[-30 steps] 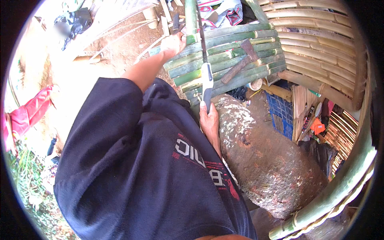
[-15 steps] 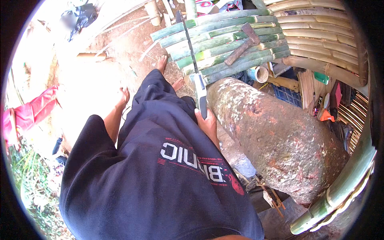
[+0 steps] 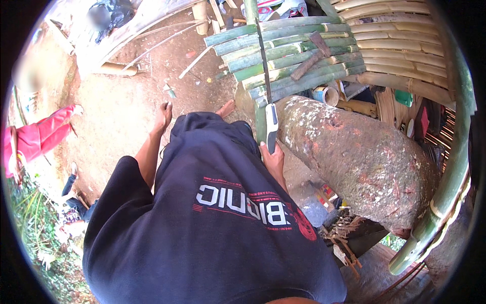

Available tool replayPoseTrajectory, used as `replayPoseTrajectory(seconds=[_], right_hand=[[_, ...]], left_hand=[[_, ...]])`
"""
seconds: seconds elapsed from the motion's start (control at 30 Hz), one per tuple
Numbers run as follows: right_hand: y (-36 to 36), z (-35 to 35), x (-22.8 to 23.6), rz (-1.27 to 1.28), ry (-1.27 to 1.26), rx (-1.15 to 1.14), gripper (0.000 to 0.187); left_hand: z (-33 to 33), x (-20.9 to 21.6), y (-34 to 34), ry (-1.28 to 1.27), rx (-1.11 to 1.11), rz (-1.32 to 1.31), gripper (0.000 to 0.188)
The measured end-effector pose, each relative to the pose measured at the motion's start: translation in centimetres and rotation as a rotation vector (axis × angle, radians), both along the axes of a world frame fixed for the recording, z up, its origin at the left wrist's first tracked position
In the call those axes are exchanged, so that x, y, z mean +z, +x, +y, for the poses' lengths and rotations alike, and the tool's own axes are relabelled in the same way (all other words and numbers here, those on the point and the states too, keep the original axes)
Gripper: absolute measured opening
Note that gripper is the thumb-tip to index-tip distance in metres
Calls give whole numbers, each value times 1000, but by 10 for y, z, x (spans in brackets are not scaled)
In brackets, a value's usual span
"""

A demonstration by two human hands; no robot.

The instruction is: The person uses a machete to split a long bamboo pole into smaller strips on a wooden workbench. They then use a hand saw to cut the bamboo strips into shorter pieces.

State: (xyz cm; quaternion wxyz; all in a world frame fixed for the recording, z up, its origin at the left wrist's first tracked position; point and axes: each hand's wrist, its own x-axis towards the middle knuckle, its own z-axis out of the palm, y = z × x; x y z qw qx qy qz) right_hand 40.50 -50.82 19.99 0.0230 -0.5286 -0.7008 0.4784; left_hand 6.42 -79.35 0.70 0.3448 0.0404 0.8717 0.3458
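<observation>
My right hand (image 3: 274,161) is closed round the white-and-grey handle of a hand saw (image 3: 272,121). Its long, narrow dark blade points away from me, over the left part of a platform of green bamboo slats (image 3: 298,38). My left hand (image 3: 163,116) hangs beside my dark shirt, above the dirt ground, with its fingers loosely stretched and nothing visible in them. A hammer (image 3: 310,58) with a thick wooden handle lies across the slats. Just right of my right hand is a large, mottled boulder (image 3: 354,157).
Paler bamboo slats (image 3: 400,40) rise at the far right, and a cut bamboo pole (image 3: 435,223) curves down the right side. A white bucket (image 3: 329,95) lies under the platform. Someone in red clothing (image 3: 45,131) is at the left. Firewood sticks (image 3: 347,228) lie near the boulder.
My right hand and the saw have shifted right and slightly down in view; the blade is more upright. My left hand appears slightly farther right. One of my feet no longer shows.
</observation>
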Motion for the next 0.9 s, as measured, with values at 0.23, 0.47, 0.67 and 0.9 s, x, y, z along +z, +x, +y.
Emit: replayPoseTrajectory(seconds=[0.23,0.47,0.67,0.9], right_hand=[[-9,-27,-23,-28,47,-67,37],[-41,-33,-4,61,166,-18,37],[-59,-65,39,198,126,133,35],[-54,-134,23,214,113,209,25]], left_hand=[[-3,42,-12,173,28,-110,69],[-177,-54,2,39,-311,-131,41],[-231,-49,-28,-14,-249,-242,36],[-215,-93,-89,132,-139,-311,42]])
